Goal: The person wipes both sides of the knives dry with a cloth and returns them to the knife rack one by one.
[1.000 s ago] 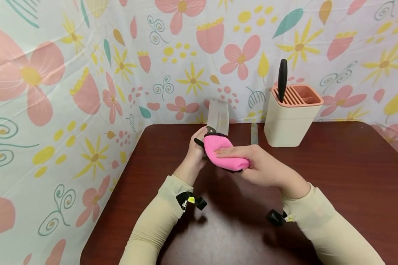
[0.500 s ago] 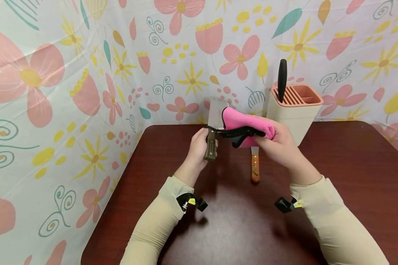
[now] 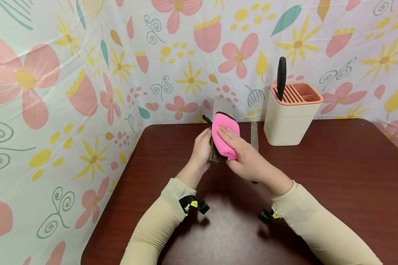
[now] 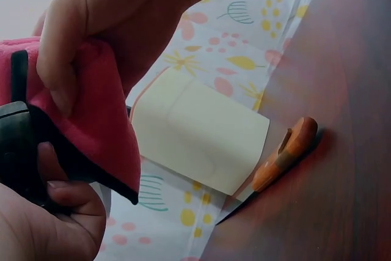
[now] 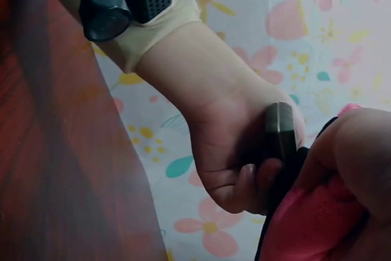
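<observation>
HEAD: your left grip (image 3: pixel 201 149) clamps the cleaver (image 3: pixel 223 104) by its handle (image 3: pixel 213 156) above the counter (image 3: pixel 338 176), your right grip (image 3: pixel 253 160) clamps the pink cloth (image 3: pixel 226 134) over its middle | LEFT WRIST: the orange-handled utensil (image 4: pixel 276 165) lies near the cream block (image 4: pixel 198 132) | RIGHT WRIST: the handle's end shows beside the pink cloth

A pink, black-edged cloth (image 3: pixel 226 123) partly covers the pale-bladed cleaver (image 3: pixel 223 105).
</observation>
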`<action>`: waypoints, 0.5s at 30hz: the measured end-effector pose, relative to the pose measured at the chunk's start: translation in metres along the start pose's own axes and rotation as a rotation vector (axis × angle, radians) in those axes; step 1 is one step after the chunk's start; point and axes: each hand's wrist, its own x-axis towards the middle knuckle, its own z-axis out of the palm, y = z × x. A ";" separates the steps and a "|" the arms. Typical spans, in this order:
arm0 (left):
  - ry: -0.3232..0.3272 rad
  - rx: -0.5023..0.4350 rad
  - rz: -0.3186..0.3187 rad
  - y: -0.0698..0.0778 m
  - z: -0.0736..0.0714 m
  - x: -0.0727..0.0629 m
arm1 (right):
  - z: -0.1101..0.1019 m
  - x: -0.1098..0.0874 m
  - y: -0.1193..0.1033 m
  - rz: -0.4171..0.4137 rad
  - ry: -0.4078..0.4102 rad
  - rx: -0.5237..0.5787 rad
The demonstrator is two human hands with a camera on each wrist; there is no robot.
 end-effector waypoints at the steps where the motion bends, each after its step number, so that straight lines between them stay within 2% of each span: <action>1: 0.003 0.002 0.008 0.000 0.000 0.000 | 0.001 0.000 -0.001 -0.007 -0.020 -0.004; 6: 0.018 0.011 0.030 0.000 0.001 0.002 | 0.002 -0.001 -0.004 -0.018 -0.071 -0.046; 15: 0.066 -0.012 0.000 0.002 -0.002 0.002 | 0.000 -0.004 -0.016 -0.017 -0.156 -0.113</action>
